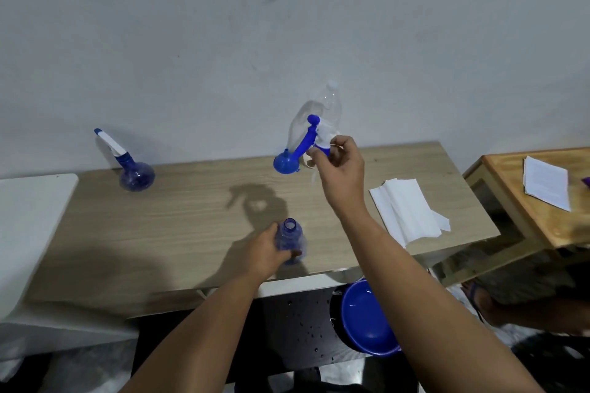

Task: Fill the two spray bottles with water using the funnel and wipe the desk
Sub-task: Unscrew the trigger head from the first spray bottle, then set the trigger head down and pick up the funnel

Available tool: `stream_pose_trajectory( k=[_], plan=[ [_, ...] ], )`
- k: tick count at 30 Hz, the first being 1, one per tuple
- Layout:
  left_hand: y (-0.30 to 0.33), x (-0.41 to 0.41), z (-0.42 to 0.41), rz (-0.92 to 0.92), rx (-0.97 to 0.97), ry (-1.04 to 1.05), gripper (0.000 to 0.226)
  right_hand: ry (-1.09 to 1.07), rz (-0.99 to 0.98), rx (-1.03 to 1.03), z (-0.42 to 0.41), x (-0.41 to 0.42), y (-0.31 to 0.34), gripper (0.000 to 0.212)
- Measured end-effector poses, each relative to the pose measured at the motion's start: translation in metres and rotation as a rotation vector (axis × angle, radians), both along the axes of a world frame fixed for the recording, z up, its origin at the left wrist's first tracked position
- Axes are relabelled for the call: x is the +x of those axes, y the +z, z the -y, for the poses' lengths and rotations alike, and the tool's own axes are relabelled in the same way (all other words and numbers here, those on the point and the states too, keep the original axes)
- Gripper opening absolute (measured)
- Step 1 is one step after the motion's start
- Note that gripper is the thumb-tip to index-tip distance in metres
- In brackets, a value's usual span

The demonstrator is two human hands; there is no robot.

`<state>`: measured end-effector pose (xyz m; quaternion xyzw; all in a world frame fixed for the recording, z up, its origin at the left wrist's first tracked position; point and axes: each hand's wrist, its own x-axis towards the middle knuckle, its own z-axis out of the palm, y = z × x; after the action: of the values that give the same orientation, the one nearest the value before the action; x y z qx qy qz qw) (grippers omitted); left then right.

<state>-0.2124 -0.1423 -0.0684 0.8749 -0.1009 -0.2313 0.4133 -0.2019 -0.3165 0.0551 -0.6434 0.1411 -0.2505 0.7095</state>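
left hand (266, 250): yours, at 6 o'clock on the bench, fingers wrapped round the open bottle, steadying it upright.
open bottle (291, 241): blue, see-through, no top on, mouth facing up, standing near the front edge of the bench (178, 210).
right hand (340, 163): yours, raised above the bench at about 1 o'clock from the open bottle, fingertips pinching the spray head.
spray head (314, 134): blue and white, held clear of the bench; a thin tube hangs below it, blurred.
funnel (286, 163): blue, on the bench at 12 o'clock from the open bottle, just left of your right hand; can't tell whether the spray head touches it.
clear bottle (319, 112): plastic, capped, at the back of the bench against the wall, behind the spray head.
second bottle (135, 174): blue, round body, spray top on, standing at 10 o'clock, well apart from the rest.
paper towels (407, 209): white, folded stack, flat on the bench at 3 o'clock near the right edge.
basin (367, 319): blue, below the front edge of the bench at 5 o'clock, partly behind your right forearm.
side table (542, 226): wooden, right of the bench, with a sheet of paper (546, 183) on it.
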Motion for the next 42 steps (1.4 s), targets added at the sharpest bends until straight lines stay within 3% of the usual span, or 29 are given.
stream_pose_trajectory(
  k=[5, 10, 15, 22, 29, 37, 42],
  plan=[
    [0.0, 0.001, -0.001, 0.034, 0.029, -0.015, 0.067, -0.053, -0.372, -0.182, 0.031, -0.012, -0.063, 0.019],
    [0.004, 0.0, -0.003, 0.044, 0.065, -0.026, 0.06, 0.054, -0.839, -0.478, 0.046, -0.049, -0.136, 0.027],
    [0.014, -0.001, -0.004, 0.079, 0.109, -0.05, 0.058, 0.145, -1.067, -0.665, 0.037, -0.068, -0.166, 0.033],
    [0.016, 0.003, -0.005, 0.103, 0.118, -0.061, 0.06, 0.131, -1.06, -0.748, 0.035, -0.073, -0.168, 0.053],
    [0.007, 0.031, -0.005, 0.027, 0.006, 0.013, 0.059, -0.074, -0.773, -0.574, 0.042, -0.022, -0.135, 0.039],
    [-0.015, 0.096, 0.002, 0.014, -0.094, 0.115, 0.056, 0.283, -0.713, -0.676, 0.03, 0.125, -0.098, 0.057],
    [-0.023, 0.146, 0.001, 0.032, -0.098, 0.136, 0.053, 0.412, -0.861, -0.806, 0.018, 0.189, -0.126, 0.075]
  ],
)
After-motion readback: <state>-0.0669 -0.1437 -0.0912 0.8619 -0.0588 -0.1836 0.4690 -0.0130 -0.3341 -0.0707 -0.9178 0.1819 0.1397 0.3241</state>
